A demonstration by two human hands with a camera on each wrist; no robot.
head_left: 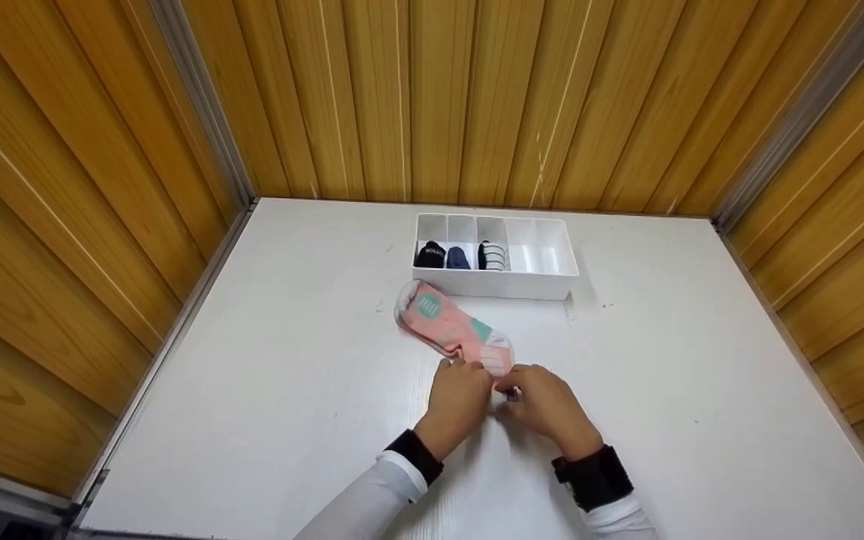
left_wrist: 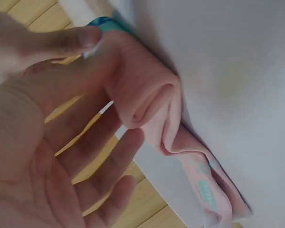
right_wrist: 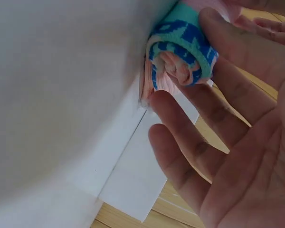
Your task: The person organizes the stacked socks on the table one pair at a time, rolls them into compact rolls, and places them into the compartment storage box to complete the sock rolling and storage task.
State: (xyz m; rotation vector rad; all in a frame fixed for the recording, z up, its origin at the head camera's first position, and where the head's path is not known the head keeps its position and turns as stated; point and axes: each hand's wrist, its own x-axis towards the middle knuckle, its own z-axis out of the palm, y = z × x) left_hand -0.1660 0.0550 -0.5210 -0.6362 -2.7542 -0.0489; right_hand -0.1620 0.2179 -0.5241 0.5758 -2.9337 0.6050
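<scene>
A pair of pink socks (head_left: 439,322) with mint patches and pale toes lies slantwise on the white table, partly rolled up at the end nearest the person. My left hand (head_left: 460,397) pinches one side of that roll, its thumb on top. On the other side my right hand (head_left: 548,401) grips the roll between thumb and fingers. The right wrist view shows the rolled end (right_wrist: 180,52) as a spiral with a teal and blue band. Seen from the left wrist, the unrolled pink fabric (left_wrist: 194,161) stretches away from the fingers, with a loose fold beside the roll.
Just beyond the socks stands a white divided box (head_left: 492,285). Its left compartments hold a black rolled sock (head_left: 430,255), a dark blue one (head_left: 458,259) and a striped one (head_left: 492,256). Wood-look panels (head_left: 432,105) wall the table (head_left: 289,337) at the back and both sides.
</scene>
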